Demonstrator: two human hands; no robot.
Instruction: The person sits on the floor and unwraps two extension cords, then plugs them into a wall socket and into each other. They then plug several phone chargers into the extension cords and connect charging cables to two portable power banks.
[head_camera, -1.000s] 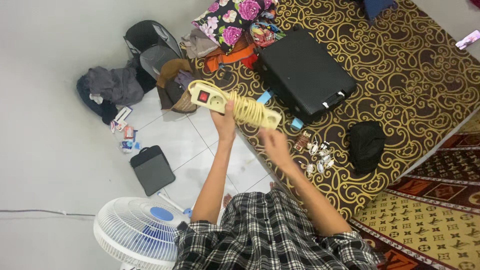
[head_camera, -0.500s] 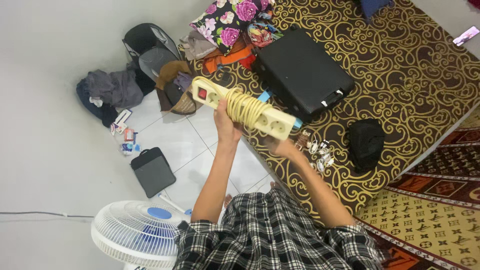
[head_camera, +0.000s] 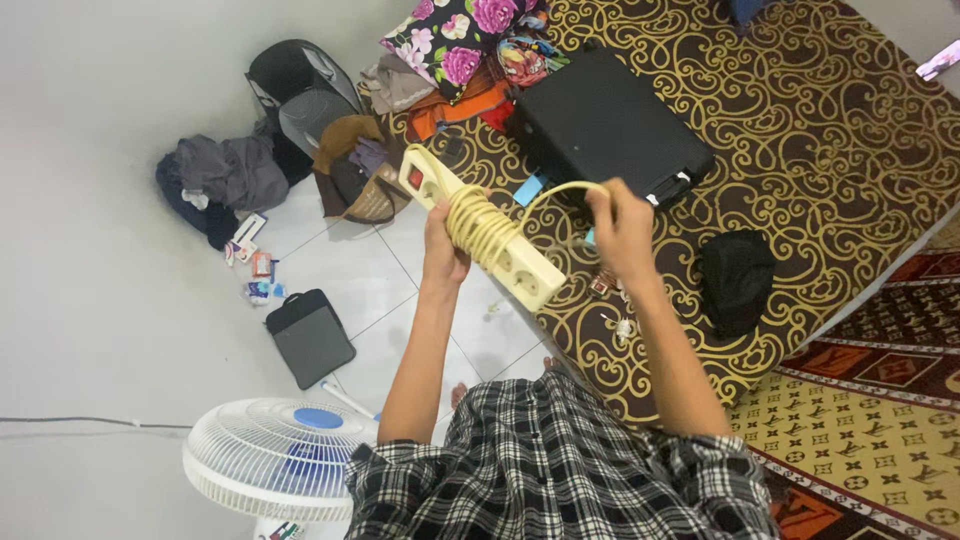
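The left hand (head_camera: 444, 250) gripped the power strip (head_camera: 480, 230), slanting from upper left to lower right, its middle hidden under coiled cord (head_camera: 478, 222), whose loose end the right hand (head_camera: 620, 228) pinched.

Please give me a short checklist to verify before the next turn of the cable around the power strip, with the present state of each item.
1. Left hand grips the power strip firmly: ok.
2. Right hand holds the loose cable: ok.
3. Existing coils lie close together on the strip: ok.
4. Loose cable free of the black suitcase beneath: ok, it arcs in the air.
5. Plug end located: cannot tell, hidden.
6. Strip's red switch uncovered by coils: ok.
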